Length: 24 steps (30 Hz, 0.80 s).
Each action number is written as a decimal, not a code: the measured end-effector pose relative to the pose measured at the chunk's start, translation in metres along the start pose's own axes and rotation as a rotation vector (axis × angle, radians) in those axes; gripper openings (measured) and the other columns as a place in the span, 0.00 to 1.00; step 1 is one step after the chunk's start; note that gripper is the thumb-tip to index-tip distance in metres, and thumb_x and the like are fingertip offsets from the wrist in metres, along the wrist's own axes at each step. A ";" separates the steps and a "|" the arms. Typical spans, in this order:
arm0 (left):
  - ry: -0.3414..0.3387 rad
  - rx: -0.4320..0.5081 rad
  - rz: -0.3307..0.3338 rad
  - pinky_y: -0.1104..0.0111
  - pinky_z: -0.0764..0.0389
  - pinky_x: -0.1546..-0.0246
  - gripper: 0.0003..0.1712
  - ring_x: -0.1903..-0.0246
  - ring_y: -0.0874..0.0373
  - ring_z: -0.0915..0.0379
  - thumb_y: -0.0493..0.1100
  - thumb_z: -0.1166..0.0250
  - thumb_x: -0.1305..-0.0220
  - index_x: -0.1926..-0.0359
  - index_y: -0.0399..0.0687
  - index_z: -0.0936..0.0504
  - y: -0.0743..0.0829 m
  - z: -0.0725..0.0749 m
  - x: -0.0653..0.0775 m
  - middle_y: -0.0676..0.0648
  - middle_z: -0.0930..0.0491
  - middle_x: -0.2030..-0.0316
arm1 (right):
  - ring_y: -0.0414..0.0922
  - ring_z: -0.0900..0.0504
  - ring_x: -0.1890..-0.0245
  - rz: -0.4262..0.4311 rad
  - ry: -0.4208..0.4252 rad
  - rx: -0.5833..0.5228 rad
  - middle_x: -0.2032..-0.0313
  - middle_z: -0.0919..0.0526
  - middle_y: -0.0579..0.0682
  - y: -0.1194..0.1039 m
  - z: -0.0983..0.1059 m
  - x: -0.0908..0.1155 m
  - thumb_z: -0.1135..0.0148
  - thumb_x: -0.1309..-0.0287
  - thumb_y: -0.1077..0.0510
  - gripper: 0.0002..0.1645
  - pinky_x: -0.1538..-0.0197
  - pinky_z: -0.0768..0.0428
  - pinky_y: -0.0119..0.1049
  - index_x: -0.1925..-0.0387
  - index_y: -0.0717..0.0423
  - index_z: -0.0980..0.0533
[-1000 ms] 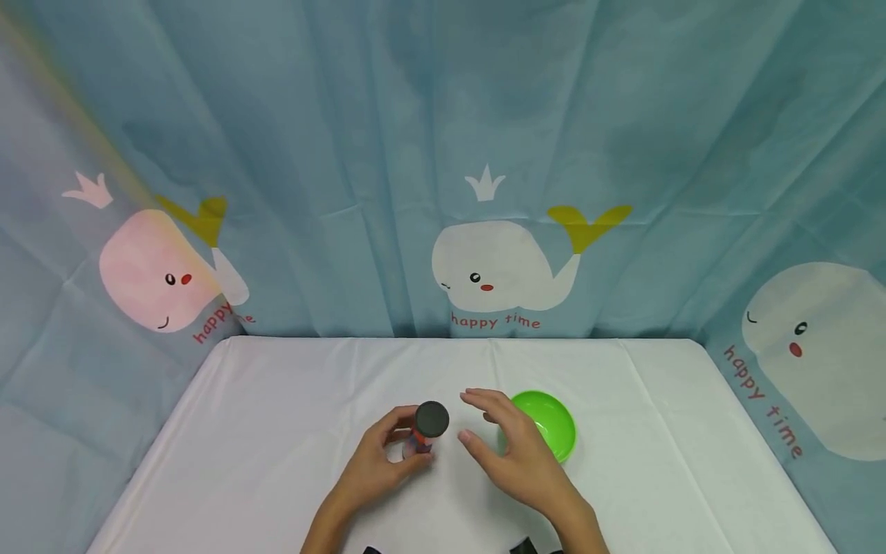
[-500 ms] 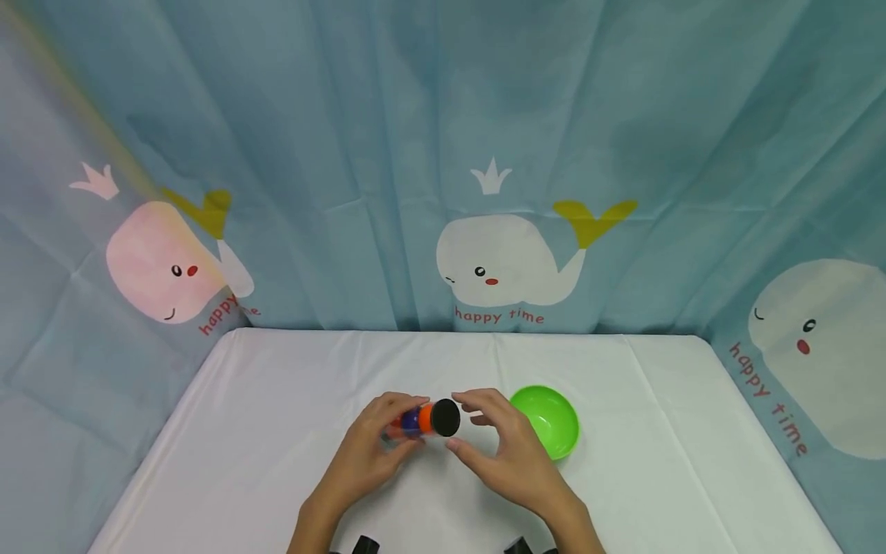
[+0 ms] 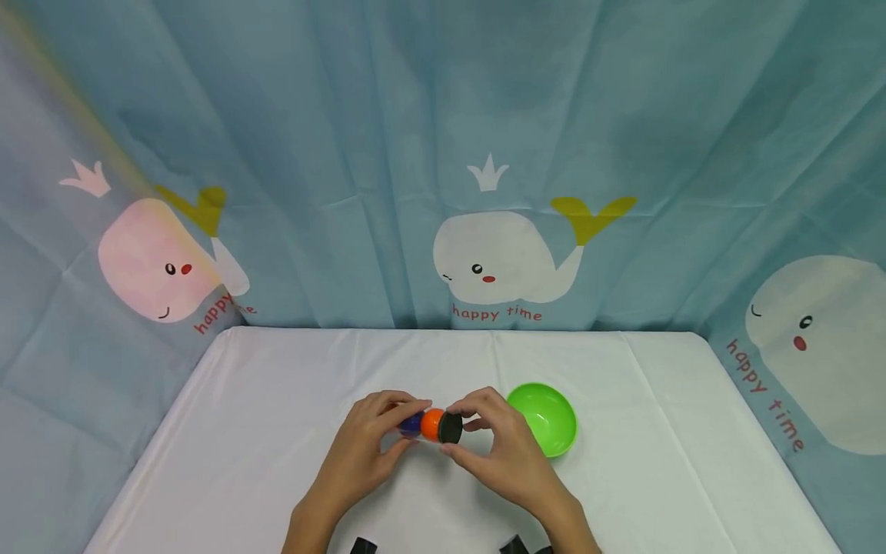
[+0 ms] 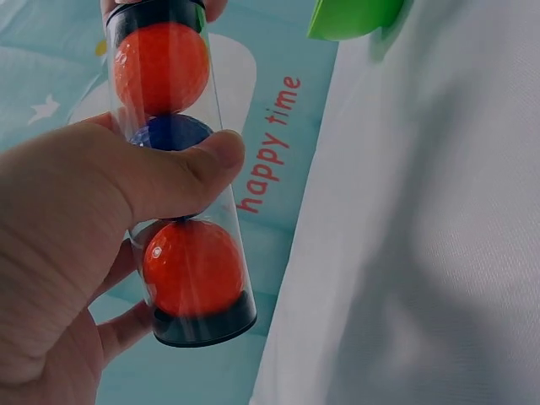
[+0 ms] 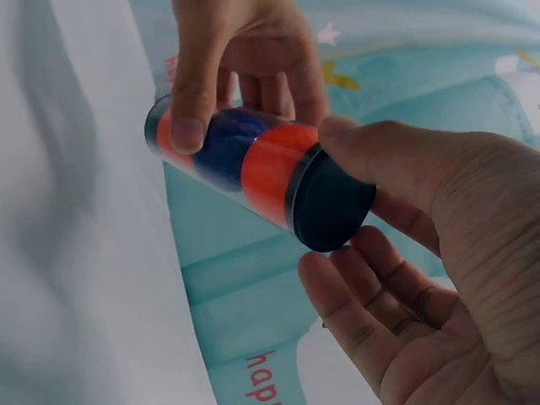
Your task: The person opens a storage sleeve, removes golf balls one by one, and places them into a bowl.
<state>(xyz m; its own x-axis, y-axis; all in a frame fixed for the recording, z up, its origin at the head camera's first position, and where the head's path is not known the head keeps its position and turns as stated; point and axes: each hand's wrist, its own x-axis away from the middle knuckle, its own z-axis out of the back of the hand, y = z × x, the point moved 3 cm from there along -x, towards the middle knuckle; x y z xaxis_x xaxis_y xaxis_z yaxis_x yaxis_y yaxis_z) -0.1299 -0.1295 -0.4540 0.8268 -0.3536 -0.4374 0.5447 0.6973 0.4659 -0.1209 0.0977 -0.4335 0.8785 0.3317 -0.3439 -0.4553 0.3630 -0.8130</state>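
A clear tube (image 4: 224, 202) with black end caps holds two orange balls (image 4: 192, 268) and a blue ball (image 5: 226, 150) between them. My left hand (image 3: 360, 450) grips the tube around its middle, thumb across the blue ball in the left wrist view. In the head view the tube lies roughly sideways above the table, one black cap (image 3: 451, 428) pointing right. At that cap, my right hand (image 3: 508, 446) pinches the rim between thumb and fingers. The tube's left end is hidden by the left hand in the head view.
A green bowl (image 3: 550, 419) stands on the white-covered table (image 3: 291, 400), just beyond the right hand. Behind the table hangs a blue curtain (image 3: 332, 254) printed with whales. Small black objects (image 3: 514, 545) show near the wrists at the bottom edge.
The left hand has tipped the tube from nearly upright to sideways, its cap swinging right. My right hand, apart from it a second ago, has come onto the cap.
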 end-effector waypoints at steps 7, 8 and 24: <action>-0.008 -0.026 -0.032 0.49 0.20 0.37 0.40 0.43 0.56 0.21 0.38 0.14 0.52 0.38 0.71 0.15 0.004 0.001 0.000 0.59 0.18 0.45 | 0.35 0.17 0.52 -0.020 -0.023 -0.006 0.53 0.20 0.37 0.002 0.001 -0.001 0.14 0.50 0.54 0.27 0.51 0.09 0.36 0.52 0.41 0.22; -0.008 -0.026 -0.039 0.50 0.20 0.37 0.40 0.43 0.56 0.21 0.37 0.14 0.52 0.38 0.72 0.15 0.005 0.001 -0.001 0.59 0.18 0.45 | 0.35 0.17 0.53 -0.022 -0.028 -0.009 0.54 0.20 0.37 0.002 0.001 -0.001 0.14 0.50 0.54 0.27 0.52 0.09 0.36 0.52 0.41 0.22; -0.099 -0.018 -0.081 0.57 0.17 0.38 0.39 0.41 0.60 0.21 0.40 0.16 0.48 0.38 0.78 0.16 0.012 0.001 0.000 0.61 0.19 0.45 | 0.41 0.22 0.63 -0.097 -0.117 -0.101 0.61 0.21 0.41 0.009 0.004 0.002 0.14 0.50 0.49 0.27 0.61 0.15 0.30 0.56 0.42 0.25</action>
<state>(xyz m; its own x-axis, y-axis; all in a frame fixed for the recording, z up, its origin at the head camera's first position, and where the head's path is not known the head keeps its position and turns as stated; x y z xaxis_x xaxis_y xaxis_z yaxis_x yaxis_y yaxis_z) -0.1233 -0.1215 -0.4473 0.7902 -0.4690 -0.3944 0.6088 0.6746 0.4176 -0.1239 0.1046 -0.4396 0.8920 0.4003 -0.2099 -0.3476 0.3107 -0.8846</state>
